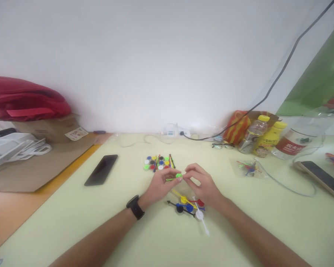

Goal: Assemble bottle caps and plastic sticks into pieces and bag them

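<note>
Green spinner (179,175) is before a white wall (128,66), above a pale table (58,207) with bottles (291,145) right, phone (101,170) left. Left hand (160,184) pinches it; whether the right hand (203,184) grips is unclear. Coloured spinners (199,214) lie nearer, discs (152,167) beyond.

Black watch (135,207) on left wrist (143,202), wide black strap (139,214); both forearms (247,220) bare where visible.

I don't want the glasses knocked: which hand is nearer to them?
Right. The right hand is on the near side of the glasses, to their left; the left hand is farther left.
</note>
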A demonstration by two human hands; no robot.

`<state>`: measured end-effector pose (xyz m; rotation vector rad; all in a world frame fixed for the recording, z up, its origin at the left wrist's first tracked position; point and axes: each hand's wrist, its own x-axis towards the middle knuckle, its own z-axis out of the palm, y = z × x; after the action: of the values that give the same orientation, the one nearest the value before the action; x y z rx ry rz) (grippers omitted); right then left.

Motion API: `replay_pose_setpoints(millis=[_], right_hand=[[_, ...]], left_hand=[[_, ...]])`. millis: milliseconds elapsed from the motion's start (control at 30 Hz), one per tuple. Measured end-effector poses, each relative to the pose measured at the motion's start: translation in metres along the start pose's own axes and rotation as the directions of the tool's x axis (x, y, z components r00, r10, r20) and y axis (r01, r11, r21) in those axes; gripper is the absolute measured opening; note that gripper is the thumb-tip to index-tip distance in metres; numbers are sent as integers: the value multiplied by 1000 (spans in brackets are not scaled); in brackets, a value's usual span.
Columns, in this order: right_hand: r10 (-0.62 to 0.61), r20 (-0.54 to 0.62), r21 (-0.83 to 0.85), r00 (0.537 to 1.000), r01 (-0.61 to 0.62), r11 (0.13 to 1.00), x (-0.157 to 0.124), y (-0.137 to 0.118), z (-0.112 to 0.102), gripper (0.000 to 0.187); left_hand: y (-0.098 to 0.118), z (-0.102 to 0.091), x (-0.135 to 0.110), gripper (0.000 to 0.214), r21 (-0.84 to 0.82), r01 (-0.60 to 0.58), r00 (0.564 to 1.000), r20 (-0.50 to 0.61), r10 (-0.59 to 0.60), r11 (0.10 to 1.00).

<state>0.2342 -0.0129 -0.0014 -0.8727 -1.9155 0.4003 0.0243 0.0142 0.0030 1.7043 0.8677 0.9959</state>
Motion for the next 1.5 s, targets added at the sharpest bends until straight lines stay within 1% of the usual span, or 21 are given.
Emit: replay_pose_setpoints(millis=[100,200,267,367,433,533,667,800,933,1033,1100,1267,1400,1500], right_hand=[[37,7,38,999,-37,999,2,-4,-1,14],[140,46,103,989,-145,984,4,-7,-2,13],[236,80,145,968,-246,958,4,-7,-2,13],[363,125,228,924,-382,895,5,-4,-2,15],[412,152,292,898,-439,849,6,-1,-3,20],[453,180,377,873,-487,788,8,1,-4,27],[477,206,473,854,-514,716,10,1,-5,32],[501,225,542,836,-534,649,10,1,-4,33],[517,236,576,823,-547,607,10,0,-3,32],[530,237,578,814,-557,596,11,-1,-4,32],[535,236,576,811,-561,595,11,-1,-4,32],[547,195,574,814,-547,610,12,1,-8,32],[532,187,600,826,-525,604,12,1,-9,35],[527,196,600,827,-527,602,12,-1,-8,34]], left_hand=[[-3,-1,0,29,26,-41,999,0,41,999],[-6,-2,1,26,64,-74,997,3,74,995],[-6,-2,0,24,97,-101,995,3,101,990],[-5,-3,0,20,173,-177,984,7,179,969],[-4,-3,0,18,228,-231,972,14,234,946],[-4,-4,0,17,281,-279,958,17,286,918],[-7,-5,1,16,313,-308,947,9,321,899],[-7,-6,0,15,323,-311,946,10,325,894],[-5,-4,-1,12,321,-319,945,31,327,892],[-1,-3,-3,11,298,-340,938,31,347,892],[2,-2,-4,12,250,-335,941,43,335,909],[6,1,-6,12,86,-222,971,107,212,971],[4,1,-3,16,1,-197,975,109,196,980],[4,1,-2,20,-5,-183,976,121,182,983]])
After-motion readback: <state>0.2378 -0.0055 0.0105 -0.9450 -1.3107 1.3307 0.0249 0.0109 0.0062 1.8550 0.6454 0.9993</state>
